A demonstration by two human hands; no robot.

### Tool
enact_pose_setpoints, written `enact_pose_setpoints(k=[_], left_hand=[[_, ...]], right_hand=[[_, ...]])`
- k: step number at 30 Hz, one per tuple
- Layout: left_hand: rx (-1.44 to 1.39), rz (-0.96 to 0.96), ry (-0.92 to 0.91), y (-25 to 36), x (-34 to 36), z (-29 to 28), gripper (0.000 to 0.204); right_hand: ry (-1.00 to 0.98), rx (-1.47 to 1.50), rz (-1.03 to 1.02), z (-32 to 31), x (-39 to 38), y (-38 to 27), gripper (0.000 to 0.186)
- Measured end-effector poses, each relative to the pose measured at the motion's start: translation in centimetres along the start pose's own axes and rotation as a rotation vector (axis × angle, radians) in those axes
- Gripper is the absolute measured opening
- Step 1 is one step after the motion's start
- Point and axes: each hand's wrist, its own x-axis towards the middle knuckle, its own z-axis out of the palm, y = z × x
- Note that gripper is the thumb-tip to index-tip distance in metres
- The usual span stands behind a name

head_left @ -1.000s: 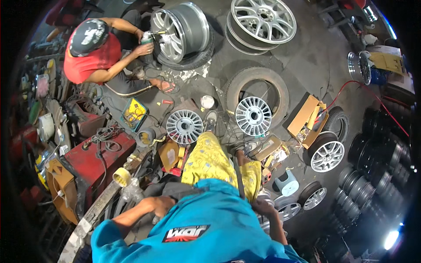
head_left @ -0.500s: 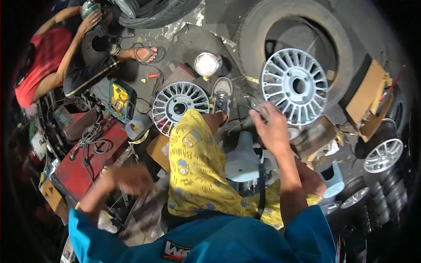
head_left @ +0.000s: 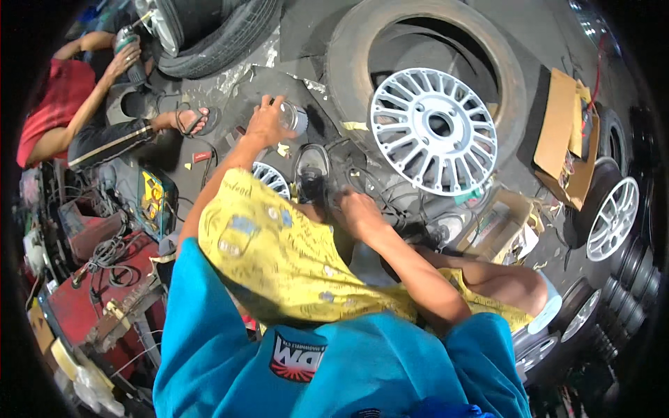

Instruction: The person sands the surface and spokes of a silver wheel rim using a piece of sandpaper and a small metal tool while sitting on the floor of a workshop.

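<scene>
Tin (head_left: 300,120) looks round and pale grey, partly hidden.

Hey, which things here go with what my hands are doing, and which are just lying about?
Seemingly in use:
- metal can, at your left hand
- pale spoked wheel, perhaps
- right hand: hold unclear

Seemingly lying about:
- worn tire behind that wheel
- open cardboard box
- red casing under cables

The right hand (head_left: 359,214) has room forward between shoe (head_left: 311,167) and silver disc (head_left: 421,129).
</scene>
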Motion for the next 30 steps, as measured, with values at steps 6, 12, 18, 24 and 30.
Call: enact_pose_setpoints(k=[6, 12, 18, 24, 30], left_hand=[[-0.135, 0.011, 0.352, -6.3, -0.9, 2.9, 0.099], [-0.022, -0.057, 0.359, -3.8, -0.1, 1.7, 0.102], [-0.052, -0.078, 0.167, -2.3, -0.5, 1.2, 0.116], [-0.202, -0.041, 0.016, -3.7, 0.9, -0.9, 0.103], [0.076, 0.392, 0.214, -9.4, 2.1, 1.0, 0.083]], right_hand=[[0.06, 0.047, -0.048, 0.1, -4.5, -3.1, 0.015], [0.316, 0.081, 0.168, 2.2, -12.4, 2.1, 0.019], [0.883, 0.038, 0.091, -7.7, -23.6, 2.9, 0.015], [1.411, 0.179, 0.2, -21.9, -40.2, 2.5, 0.022], [1.33, -0.095, 0.586, -18.2, -45.5, 16.7, 0.03]])
